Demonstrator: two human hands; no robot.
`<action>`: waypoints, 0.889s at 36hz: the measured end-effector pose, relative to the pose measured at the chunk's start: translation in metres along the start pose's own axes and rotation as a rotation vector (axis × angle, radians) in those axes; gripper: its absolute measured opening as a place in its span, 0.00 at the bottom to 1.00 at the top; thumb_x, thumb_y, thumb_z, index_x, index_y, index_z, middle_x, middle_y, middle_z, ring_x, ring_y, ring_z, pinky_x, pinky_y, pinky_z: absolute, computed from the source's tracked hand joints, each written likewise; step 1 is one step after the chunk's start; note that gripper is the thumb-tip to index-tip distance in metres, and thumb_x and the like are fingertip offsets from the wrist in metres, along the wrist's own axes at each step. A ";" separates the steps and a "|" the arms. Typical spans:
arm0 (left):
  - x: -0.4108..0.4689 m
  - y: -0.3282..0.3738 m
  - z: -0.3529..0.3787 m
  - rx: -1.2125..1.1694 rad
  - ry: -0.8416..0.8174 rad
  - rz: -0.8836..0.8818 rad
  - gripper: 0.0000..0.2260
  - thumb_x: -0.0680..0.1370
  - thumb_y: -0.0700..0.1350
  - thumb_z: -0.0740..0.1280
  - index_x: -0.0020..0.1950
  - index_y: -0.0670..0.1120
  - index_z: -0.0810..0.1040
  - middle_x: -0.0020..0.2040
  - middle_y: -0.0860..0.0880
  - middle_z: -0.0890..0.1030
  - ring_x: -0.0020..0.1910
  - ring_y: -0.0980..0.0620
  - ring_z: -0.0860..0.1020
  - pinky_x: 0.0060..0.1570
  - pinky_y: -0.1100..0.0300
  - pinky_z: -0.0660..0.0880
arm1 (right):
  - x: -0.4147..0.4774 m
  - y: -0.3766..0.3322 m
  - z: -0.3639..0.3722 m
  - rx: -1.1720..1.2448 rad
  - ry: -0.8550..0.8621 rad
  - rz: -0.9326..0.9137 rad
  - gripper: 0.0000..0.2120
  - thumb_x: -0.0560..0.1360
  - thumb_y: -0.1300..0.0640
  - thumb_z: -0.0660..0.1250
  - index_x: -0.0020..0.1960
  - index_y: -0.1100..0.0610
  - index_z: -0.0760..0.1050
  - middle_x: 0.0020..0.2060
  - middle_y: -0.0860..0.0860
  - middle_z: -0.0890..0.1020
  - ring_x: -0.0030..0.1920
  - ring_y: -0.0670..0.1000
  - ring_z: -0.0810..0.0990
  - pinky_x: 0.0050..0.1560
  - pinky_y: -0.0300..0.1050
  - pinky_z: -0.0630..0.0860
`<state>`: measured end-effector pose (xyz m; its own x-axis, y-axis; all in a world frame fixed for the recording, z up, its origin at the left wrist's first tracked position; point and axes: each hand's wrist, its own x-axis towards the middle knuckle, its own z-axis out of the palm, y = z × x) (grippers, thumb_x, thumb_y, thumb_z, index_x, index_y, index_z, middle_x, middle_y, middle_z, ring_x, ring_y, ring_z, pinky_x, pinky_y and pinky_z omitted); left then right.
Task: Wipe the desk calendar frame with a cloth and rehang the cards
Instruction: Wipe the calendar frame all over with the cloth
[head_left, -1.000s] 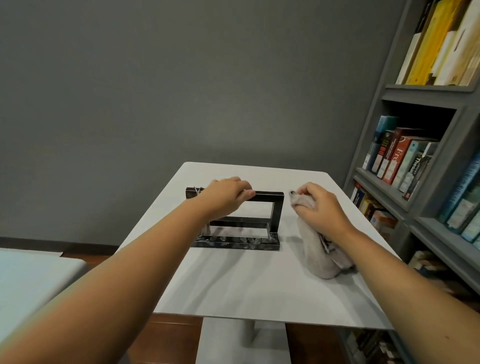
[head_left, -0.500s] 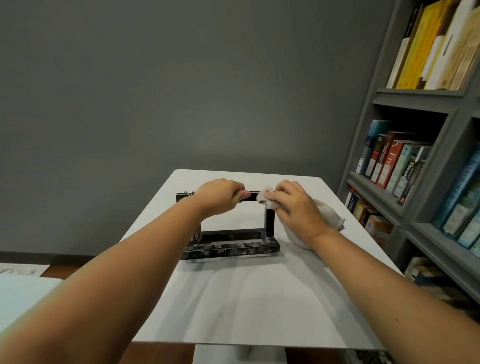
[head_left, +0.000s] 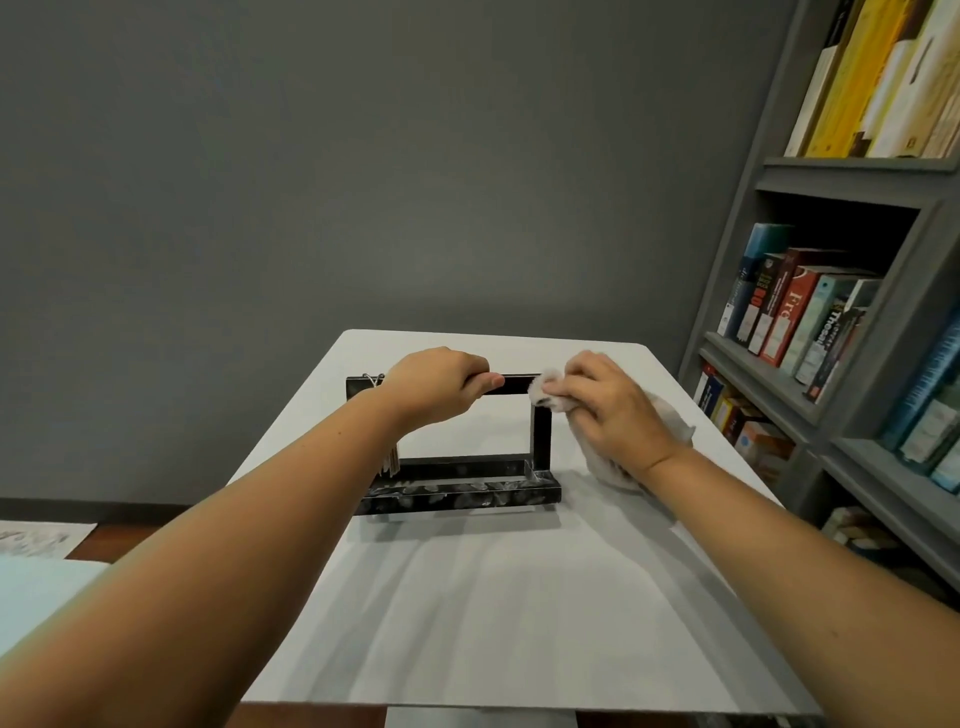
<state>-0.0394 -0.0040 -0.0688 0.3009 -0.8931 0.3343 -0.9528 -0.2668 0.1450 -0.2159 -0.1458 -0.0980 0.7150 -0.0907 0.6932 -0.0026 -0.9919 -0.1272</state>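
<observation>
The black calendar frame stands upright at the picture's centre on the white table. The left hand curls around its top bar; the right hand bunches a pale cloth against the upper right corner. Cards hang left, partly hidden.

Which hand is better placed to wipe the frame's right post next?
Right. The right hand holds the pale grey cloth against the top right corner of the black rectangular calendar frame, while the left hand grips its top bar.
</observation>
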 end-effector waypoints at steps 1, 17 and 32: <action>0.000 0.000 0.000 -0.001 0.004 -0.001 0.17 0.81 0.56 0.53 0.42 0.47 0.74 0.31 0.53 0.72 0.35 0.49 0.72 0.34 0.59 0.65 | -0.006 -0.001 0.002 0.002 -0.039 -0.010 0.10 0.72 0.64 0.61 0.49 0.60 0.79 0.42 0.54 0.74 0.44 0.50 0.69 0.47 0.40 0.68; -0.002 0.003 0.000 -0.006 -0.032 -0.028 0.17 0.81 0.55 0.52 0.42 0.48 0.73 0.32 0.53 0.72 0.39 0.49 0.73 0.37 0.58 0.67 | -0.005 -0.010 0.003 0.042 -0.114 0.004 0.14 0.75 0.58 0.58 0.50 0.59 0.81 0.41 0.54 0.76 0.43 0.46 0.67 0.46 0.36 0.65; -0.018 0.017 0.002 0.063 0.060 -0.007 0.16 0.82 0.55 0.51 0.42 0.48 0.70 0.29 0.53 0.69 0.35 0.49 0.70 0.28 0.60 0.59 | -0.027 -0.023 0.004 0.203 -0.597 0.400 0.11 0.77 0.61 0.63 0.58 0.59 0.78 0.38 0.39 0.71 0.48 0.44 0.71 0.44 0.28 0.65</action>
<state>-0.0611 0.0067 -0.0745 0.3077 -0.8682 0.3892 -0.9507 -0.2969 0.0892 -0.2329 -0.1206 -0.1167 0.9448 -0.3200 0.0704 -0.2545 -0.8522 -0.4572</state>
